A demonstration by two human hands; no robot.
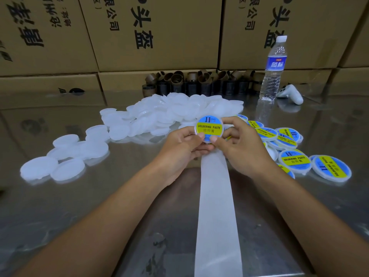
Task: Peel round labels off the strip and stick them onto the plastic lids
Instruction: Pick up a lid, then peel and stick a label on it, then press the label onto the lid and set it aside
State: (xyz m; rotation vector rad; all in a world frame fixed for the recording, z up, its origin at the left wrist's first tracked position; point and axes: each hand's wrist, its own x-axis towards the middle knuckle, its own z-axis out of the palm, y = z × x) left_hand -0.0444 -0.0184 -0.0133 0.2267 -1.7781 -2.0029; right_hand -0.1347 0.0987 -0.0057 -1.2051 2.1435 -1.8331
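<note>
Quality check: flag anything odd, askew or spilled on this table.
Nothing damaged or spilled. The white handheld controller beside the clear plastic water bottle, far right on the steel table, looks unrelated to the labelling.

Strip [216, 206] lies on the counter [79, 206], running from your hands toward you. The lid [208, 127] sits above the strip's far end, your left hand [179, 146] and right hand [239, 148] holding it from either side. Bare lids [159, 114] spread left of and behind the strip, labelled lids [295, 158] right of it. Cardboard cores [199, 82], bottle [274, 70] and controller [290, 93] stand farther behind, boxes [155, 37] behind those.
</note>
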